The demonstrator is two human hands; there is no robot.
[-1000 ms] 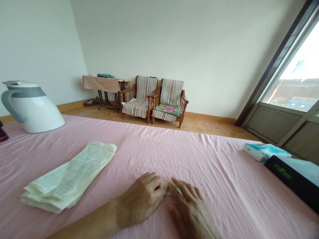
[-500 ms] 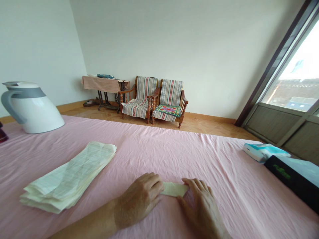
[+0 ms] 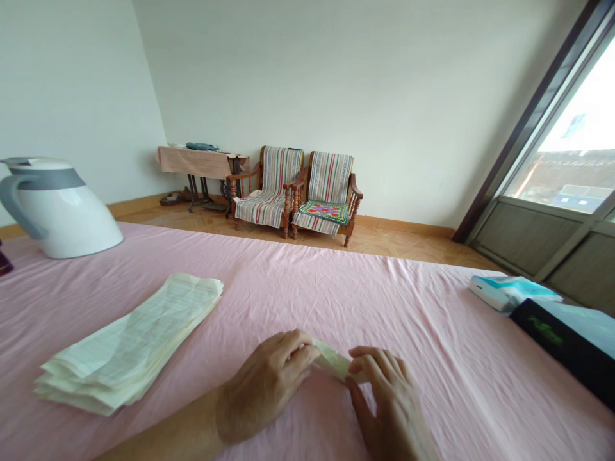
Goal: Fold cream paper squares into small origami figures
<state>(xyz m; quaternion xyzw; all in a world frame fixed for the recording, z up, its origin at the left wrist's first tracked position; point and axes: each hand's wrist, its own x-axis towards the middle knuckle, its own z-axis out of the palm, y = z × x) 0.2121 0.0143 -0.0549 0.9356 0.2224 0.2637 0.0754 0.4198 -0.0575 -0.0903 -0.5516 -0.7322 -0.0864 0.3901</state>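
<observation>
A small folded strip of pale lined paper (image 3: 332, 360) lies on the pink tablecloth (image 3: 298, 288) between both hands. My left hand (image 3: 266, 384) has its fingers curled onto the strip's left end. My right hand (image 3: 387, 400) pinches the strip's right end with its fingertips. The strip looks slightly lifted and tilted. A stack of lined paper sheets (image 3: 129, 342) rests to the left of my left hand, apart from it.
A white jug with a grey handle (image 3: 57, 206) stands at the far left. A teal and white pack (image 3: 509, 291) and a black box (image 3: 567, 349) lie at the right. Two striped wooden armchairs (image 3: 300, 192) and a small covered table (image 3: 204, 163) stand against the far wall.
The hands were together over the paper, then the right hand slid right and exposed the strip flat. Now both hands pinch its ends and it tilts up.
</observation>
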